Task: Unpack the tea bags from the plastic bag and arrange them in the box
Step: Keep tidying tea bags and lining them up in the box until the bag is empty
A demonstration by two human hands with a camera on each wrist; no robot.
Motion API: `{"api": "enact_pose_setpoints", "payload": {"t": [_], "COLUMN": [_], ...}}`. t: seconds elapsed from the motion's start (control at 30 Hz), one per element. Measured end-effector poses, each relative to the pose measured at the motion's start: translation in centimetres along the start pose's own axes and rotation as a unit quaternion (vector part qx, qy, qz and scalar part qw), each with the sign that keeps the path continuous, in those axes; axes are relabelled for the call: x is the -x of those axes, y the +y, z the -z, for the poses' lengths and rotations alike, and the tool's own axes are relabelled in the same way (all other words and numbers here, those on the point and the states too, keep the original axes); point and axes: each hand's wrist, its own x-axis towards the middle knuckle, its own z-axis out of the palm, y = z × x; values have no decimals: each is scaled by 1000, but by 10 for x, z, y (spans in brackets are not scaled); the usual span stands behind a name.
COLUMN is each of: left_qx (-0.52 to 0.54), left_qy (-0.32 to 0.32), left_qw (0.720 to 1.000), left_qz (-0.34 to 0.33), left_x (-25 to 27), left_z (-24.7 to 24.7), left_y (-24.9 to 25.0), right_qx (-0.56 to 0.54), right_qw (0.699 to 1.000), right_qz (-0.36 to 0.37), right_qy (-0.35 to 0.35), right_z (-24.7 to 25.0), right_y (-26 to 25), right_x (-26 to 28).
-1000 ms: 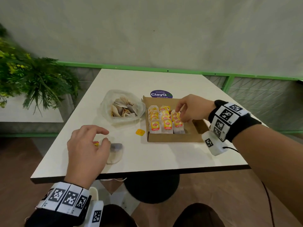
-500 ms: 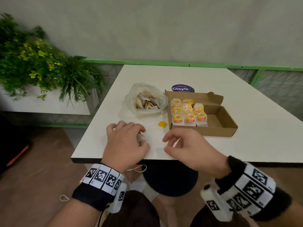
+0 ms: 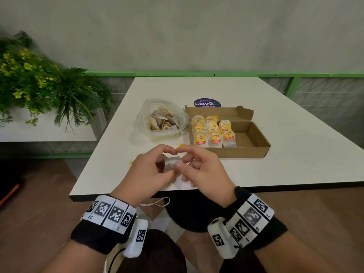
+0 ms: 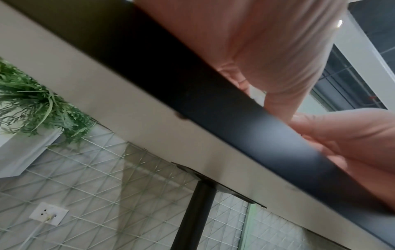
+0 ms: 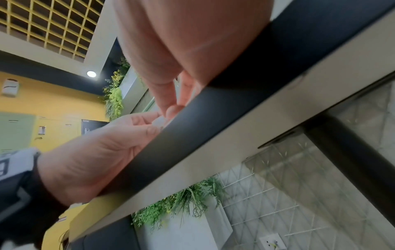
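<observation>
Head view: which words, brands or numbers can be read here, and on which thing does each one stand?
"ClayG", last letter hidden: purple round sticker on the table, behind the cardboard box.
Small print on that sticker: too small to read.
Red logo on the tea bag tags: too blurred to read.
Wristband squares: patterns, no words.

Matt white laminate on the table (image 3: 256, 107), smooth, with a dark, dull edge band along its near side. Far on it sits the box (image 3: 254, 141): plain brown cardboard, unglazed, raw at the folds. Inside, tea bags (image 3: 214, 133) in thin white paper with glossy yellow-and-red tags. Left of it, the plastic bag (image 3: 145, 119), clear, crinkly film with a soft sheen. Behind the box, a round sticker (image 3: 206, 103), smooth purple print. Below, wood-look flooring, matt.
</observation>
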Motion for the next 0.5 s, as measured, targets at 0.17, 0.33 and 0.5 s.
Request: {"api": "enact_pose_setpoints", "payload": {"t": [0.17,0.33,0.5], "left_qx": [34,99,148], "left_qy": [17,52,43], "left_qw": [999,994,988], "left_qz": [11,6,-7], "left_x": [0,1,0], "left_z": [0,6,9], "left_y": [-1,-5,-9], "right_qx": [-66,-79,-86], "right_qw": [996,994,994], "right_qz": [1,7,-6], "right_qy": [55,76,66], "right_z": [4,7,9], "right_y": [1,2,5], "right_x": [-4,-2,-2]}}
